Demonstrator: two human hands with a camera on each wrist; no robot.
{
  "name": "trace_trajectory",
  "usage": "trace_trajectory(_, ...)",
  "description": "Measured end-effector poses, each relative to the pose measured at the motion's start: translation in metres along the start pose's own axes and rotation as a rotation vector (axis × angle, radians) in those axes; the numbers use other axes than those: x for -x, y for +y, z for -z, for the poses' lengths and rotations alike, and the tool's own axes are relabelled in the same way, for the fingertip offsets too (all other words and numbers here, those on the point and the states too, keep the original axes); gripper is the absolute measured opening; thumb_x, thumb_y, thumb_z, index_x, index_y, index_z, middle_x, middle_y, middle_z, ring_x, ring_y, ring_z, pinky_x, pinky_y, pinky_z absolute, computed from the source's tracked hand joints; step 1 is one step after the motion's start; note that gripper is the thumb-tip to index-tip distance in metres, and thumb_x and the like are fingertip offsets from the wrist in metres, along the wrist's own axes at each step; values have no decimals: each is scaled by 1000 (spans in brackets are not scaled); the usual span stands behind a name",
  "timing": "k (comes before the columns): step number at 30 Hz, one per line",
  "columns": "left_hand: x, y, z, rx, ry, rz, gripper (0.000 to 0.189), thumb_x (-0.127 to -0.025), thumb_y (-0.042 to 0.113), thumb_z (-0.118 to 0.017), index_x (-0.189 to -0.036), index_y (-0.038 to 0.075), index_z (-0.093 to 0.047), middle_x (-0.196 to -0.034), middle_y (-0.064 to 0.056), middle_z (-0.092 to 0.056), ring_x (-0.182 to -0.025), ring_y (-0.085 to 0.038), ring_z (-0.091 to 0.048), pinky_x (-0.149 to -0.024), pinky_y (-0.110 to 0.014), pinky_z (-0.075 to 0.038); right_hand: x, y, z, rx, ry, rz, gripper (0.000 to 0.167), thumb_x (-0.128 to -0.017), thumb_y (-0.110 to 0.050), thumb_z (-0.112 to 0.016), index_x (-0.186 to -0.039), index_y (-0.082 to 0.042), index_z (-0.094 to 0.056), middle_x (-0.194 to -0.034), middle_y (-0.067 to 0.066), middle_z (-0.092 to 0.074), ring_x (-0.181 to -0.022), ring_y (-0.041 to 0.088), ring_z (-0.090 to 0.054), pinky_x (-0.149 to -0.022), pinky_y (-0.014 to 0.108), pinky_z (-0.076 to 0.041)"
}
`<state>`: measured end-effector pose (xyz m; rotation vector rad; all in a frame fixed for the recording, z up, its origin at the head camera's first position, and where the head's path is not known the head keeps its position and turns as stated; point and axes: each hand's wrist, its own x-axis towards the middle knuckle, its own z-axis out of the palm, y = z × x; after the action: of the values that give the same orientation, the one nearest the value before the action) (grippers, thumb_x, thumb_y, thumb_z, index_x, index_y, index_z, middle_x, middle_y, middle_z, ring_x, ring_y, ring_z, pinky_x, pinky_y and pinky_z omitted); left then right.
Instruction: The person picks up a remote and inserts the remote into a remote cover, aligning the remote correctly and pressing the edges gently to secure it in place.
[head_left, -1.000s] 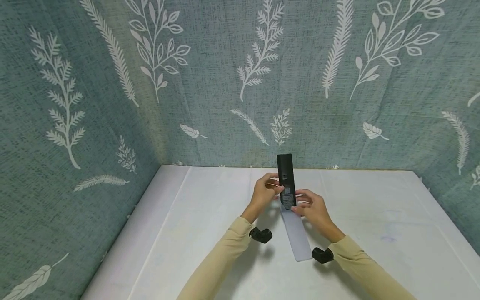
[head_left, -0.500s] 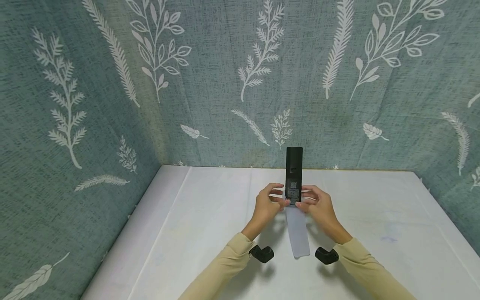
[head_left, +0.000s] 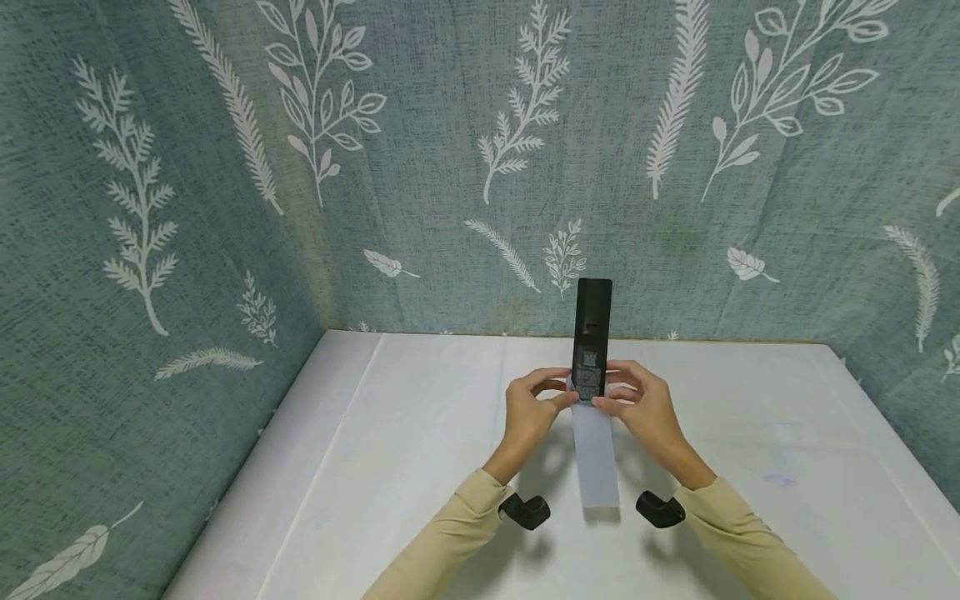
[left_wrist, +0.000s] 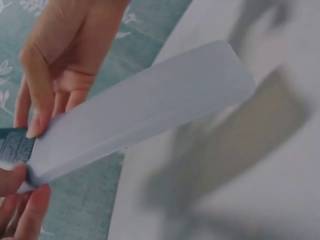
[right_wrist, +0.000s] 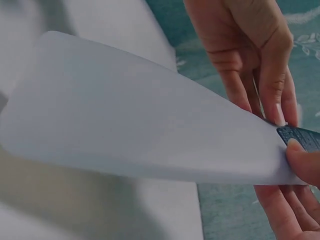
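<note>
A black remote control (head_left: 593, 321) stands tilted in the head view, its back with a printed label facing me. Its near end meets one end of a long, whitish translucent sleeve (head_left: 597, 458), which extends towards me. My left hand (head_left: 527, 414) pinches the left edge where the two meet, thumb on the front and fingers behind. On the opposite edge, my right hand (head_left: 654, 410) pinches in the same way. Both thumbs lie close together at the remote's near end. In the left wrist view the sleeve (left_wrist: 145, 100) hangs above the table; how far the remote sits inside it is unclear.
The white table (head_left: 405, 442) spreads around the hands, with a faint purplish stain at right. Green leaf-patterned cloth (head_left: 435, 167) rises behind the table and on its left. A black wrist camera (head_left: 527, 511) is on the left sleeve, another (head_left: 660, 509) on the right.
The remote and sleeve have shifted right and straightened, and the remote's far end is higher in view. My left thumb has come down beside the right one, at the remote's near end.
</note>
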<state>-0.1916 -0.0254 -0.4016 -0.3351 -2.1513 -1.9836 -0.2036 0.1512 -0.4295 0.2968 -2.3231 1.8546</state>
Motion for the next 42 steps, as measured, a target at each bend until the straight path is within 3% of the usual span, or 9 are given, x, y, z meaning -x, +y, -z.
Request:
trace_trajectory(6, -2, -1, 4, 54, -33, -29, 32, -75, -14, -71, -106, -9, -67, -104, -24, -65, -92, -40, -64, -68, -20, -54, 1, -7, 1, -27, -16, 37, 50, -77, 4, -75, -123, -1, -56, -113, 20, -59, -85, 21, -66, -72, 24, -56)
trace_trajectory(10, -4, -2, 7, 85, -72, -40, 34, -76, -15, -70, -110, -9, -66, -109, -23, -64, -94, -39, -63, -74, -24, -55, 5, -18, 0, -46, -33, 93, 51, -75, 11, -73, -122, 4, -54, -116, 22, -56, -85, 26, -67, -70, 24, -56)
trace_trajectory(16, -5, 1, 7, 61, -83, -94, 35, -75, -12, -72, -109, -7, -66, -108, -23, -64, -94, -38, -63, -74, -26, -56, 6, -19, -2, 65, -40, 167, 60, -74, 12, -73, -128, 0, -52, -122, 20, -55, -85, 27, -68, -68, 24, -57)
trace_trajectory(22, -4, 5, 6, 31, -98, -125, 30, -76, -13, -71, -105, -8, -69, -107, -21, -65, -91, -39, -63, -74, -25, -56, 7, -24, -5, 99, -49, 199, 37, -91, -2, -62, -126, 5, -54, -121, 24, -56, -98, 38, -64, -63, 29, -58)
trace_trajectory(25, -3, 7, 5, 9, -103, -137, 28, -76, -17, -67, -103, -8, -69, -106, -20, -66, -90, -39, -63, -73, -25, -56, 7, -26, -4, 76, -41, 188, 32, -96, -9, -56, -124, 7, -54, -120, 25, -56, -105, 41, -60, -64, 31, -58)
trace_trajectory(31, -6, 7, 3, -65, -95, -181, 30, -72, -19, -60, -97, -7, -72, -98, -20, -69, -83, -37, -65, -69, -25, -57, 7, -30, -2, 63, -39, 136, 33, -96, -10, -55, -124, 8, -52, -117, 25, -55, -106, 42, -59, -65, 30, -58)
trace_trajectory(37, -14, -14, 1, -87, -90, -125, 29, -74, -15, -62, -96, 0, -74, -90, -12, -71, -79, -26, -67, -66, -24, -56, 4, -34, 5, 36, -187, 24, 39, -99, -17, -52, -130, 5, -47, -127, 25, -50, -108, 42, -58, -65, 32, -57)
trace_trajectory(42, -13, -16, 5, -34, -114, -89, 28, -78, -7, -62, -99, 6, -75, -93, -4, -72, -82, -14, -67, -73, -25, -56, 1, -36, 11, -16, -268, -14, 42, -98, -19, -53, -132, 5, -45, -132, 26, -44, -113, 41, -54, -69, 34, -57)
